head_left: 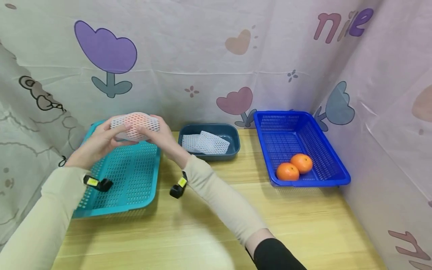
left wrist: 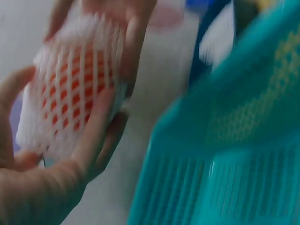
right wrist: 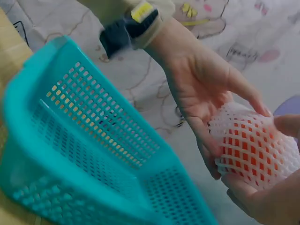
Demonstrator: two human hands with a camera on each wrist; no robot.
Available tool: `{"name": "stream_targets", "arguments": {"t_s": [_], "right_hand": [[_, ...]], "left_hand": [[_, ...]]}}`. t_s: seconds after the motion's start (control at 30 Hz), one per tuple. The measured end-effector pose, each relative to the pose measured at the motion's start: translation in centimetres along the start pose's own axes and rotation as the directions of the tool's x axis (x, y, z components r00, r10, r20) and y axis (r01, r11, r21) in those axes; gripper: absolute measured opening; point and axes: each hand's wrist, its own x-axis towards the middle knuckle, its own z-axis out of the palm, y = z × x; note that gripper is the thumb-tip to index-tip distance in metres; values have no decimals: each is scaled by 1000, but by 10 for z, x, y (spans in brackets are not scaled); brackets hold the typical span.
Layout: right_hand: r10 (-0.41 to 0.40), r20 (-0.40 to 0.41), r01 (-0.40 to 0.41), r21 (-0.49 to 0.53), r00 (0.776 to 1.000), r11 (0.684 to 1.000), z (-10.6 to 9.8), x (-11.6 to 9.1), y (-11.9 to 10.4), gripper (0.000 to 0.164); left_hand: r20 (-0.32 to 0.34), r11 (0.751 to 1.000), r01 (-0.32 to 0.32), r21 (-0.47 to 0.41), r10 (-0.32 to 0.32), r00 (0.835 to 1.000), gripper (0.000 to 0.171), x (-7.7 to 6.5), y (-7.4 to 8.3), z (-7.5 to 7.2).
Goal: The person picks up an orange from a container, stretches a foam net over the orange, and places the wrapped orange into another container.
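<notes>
An orange sits inside a white foam net sleeve, its colour showing through the mesh. Both hands hold this wrapped fruit above the teal basket. My left hand grips the left end of the sleeve, thumb on the near side. At the right end, my right hand grips it with the thumb across the front. In the right wrist view the fingers of both hands curl round the netting from opposite sides.
A dark blue-green tray with flat white foam nets stands at the back middle. To the right, a blue basket holds two oranges. Patterned cloth hangs behind and beside the wooden table.
</notes>
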Motion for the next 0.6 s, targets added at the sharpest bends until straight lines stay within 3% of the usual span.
{"name": "stream_targets", "arguments": {"t_s": [0.1,0.2,0.4,0.5,0.6], "right_hand": [[124,-25,-121,92,992,988,14,22,11,48],[237,-59,-217,233,970,948,24,38,23,43],[368,-57,-291,508,928,811,36,58,50,37],[439,-6,-357,573,899,738,43,69,67,43],[505,25,-419,593,863,687,50,83,90,47]], "left_hand": [[7,997,78,24,-78,997,43,14,-4,-31],[13,987,153,44,-153,988,50,25,-15,-55],[-3,954,296,43,-296,955,77,43,-47,-82],[10,936,344,74,-345,938,79,43,-62,-91],[19,922,374,103,-378,926,77,42,-74,-97]]}}
